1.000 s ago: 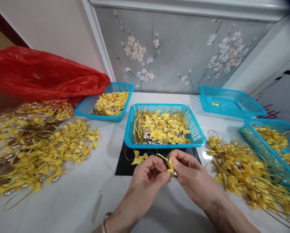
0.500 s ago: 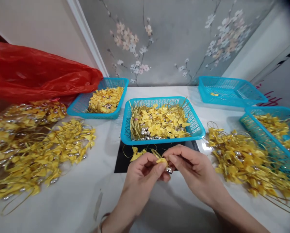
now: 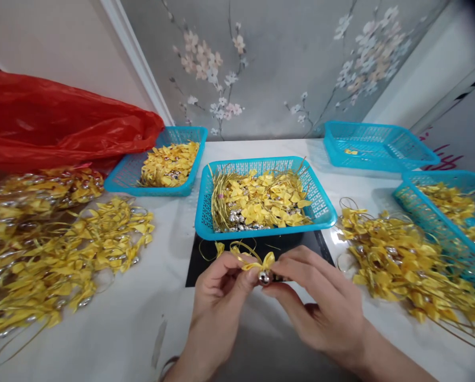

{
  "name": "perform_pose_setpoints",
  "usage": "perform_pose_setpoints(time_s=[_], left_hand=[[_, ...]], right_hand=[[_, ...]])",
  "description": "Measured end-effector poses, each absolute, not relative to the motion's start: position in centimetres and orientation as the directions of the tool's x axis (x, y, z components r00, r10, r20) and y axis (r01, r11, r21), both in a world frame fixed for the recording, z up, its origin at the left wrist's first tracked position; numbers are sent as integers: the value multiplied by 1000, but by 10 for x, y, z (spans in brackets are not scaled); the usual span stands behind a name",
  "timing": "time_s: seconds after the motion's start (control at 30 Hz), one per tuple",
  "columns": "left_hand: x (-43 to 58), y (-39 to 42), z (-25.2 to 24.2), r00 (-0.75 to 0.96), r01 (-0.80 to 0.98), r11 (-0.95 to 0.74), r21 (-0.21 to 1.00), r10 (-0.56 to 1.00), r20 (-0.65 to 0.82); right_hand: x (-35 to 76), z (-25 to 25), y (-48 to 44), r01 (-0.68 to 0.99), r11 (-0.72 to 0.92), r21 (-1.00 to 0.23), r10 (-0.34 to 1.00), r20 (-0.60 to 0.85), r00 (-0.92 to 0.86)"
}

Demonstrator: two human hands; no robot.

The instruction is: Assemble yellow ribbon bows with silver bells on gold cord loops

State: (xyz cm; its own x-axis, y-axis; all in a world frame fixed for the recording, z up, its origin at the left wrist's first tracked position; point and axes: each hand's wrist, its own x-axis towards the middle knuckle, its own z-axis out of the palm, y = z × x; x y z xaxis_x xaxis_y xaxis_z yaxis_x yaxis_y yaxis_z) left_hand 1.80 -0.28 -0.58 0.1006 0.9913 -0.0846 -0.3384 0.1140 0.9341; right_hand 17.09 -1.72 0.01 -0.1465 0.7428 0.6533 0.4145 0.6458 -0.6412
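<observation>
Between my hands is a yellow ribbon bow (image 3: 267, 260) with a silver bell (image 3: 264, 277) under it and a gold cord loop rising behind. My left hand (image 3: 220, 307) pinches the bow's left side between thumb and fingers. On the other side, my right hand (image 3: 325, 302) has its thumb and fingers closed at the bow and bell. Both hands are over the front edge of a black mat (image 3: 193, 265). Just beyond them stands a blue basket (image 3: 265, 232) of yellow bows, silver bells and gold cords. Another yellow piece lies on the mat, partly hidden by my left hand.
Heaps of belled yellow bows lie at the left (image 3: 114, 233) and right (image 3: 396, 254). More blue baskets stand at the back left (image 3: 154, 191), back right (image 3: 380, 163) and far right (image 3: 440, 207). A red plastic bag (image 3: 62, 116) overhangs the back left basket.
The bow and bell have turned to face me, and the cord loop now shows above my left hand. My right hand has turned, its thumb now below the bell. The view has shifted slightly.
</observation>
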Motion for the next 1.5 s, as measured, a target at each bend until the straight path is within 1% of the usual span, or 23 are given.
perform_pose_setpoints(time_s=[0.1, 0.13, 0.2, 0.27, 0.33, 0.4, 0.47, 0.53, 0.7, 0.87, 1.03, 1.17, 1.33, 1.5], left_hand=[[19, -1, -3, 103, -402, 161, 901, 986, -130], [20, 0, -2, 111, -448, 199, 872, 980, -167], [21, 2, 1, 125, -537, 271, 799, 962, -242], [21, 4, 3, 132, -585, 312, 748, 947, -292], [20, 5, 3, 141, -600, 331, 728, 940, -311], [20, 5, 2, 162, -596, 354, 721, 932, -324], [21, 4, 0, 178, -578, 366, 729, 929, -325], [21, 3, -1, 193, -533, 369, 761, 929, -315], [16, 4, 2, 255, -328, 365, 871, 922, -290], [9, 9, 8, 290, -266, 375, 888, 910, -298], [11, 8, 4, 291, -181, 361, 915, 908, -301], [12, 8, 0, 291, -168, 335, 927, 916, -278], [12, 7, 2, 357, -181, 389, 903, 882, -308], [15, 7, 6, 357, -112, 384, 917, 876, -323]], right_hand=[[173, 5, -17, 406, 677, -615, 716, 678, -167], [174, 7, -16, 396, 666, -633, 726, 672, -147], [177, 9, -15, 363, 590, -721, 788, 612, -64], [179, 10, -13, 273, 430, -861, 892, 451, 17], [179, 10, -10, 101, 214, -972, 977, 214, -7], [177, 10, -8, -78, 12, -997, 993, 22, -120], [174, 10, -8, -173, -104, -979, 978, -69, -198], [172, 10, -8, -185, -129, -974, 978, -93, -189], [175, 9, -9, -79, -100, -992, 989, -91, -118], [184, 10, -10, 32, -88, -996, 986, -92, -138], [185, 7, -9, 154, -51, -987, 975, -83, -207], [184, 7, -6, 132, -74, -988, 976, -99, -196], [181, 8, -5, 77, -99, -992, 986, -108, -129], [177, 6, -7, 68, -107, -992, 984, -116, -132]])
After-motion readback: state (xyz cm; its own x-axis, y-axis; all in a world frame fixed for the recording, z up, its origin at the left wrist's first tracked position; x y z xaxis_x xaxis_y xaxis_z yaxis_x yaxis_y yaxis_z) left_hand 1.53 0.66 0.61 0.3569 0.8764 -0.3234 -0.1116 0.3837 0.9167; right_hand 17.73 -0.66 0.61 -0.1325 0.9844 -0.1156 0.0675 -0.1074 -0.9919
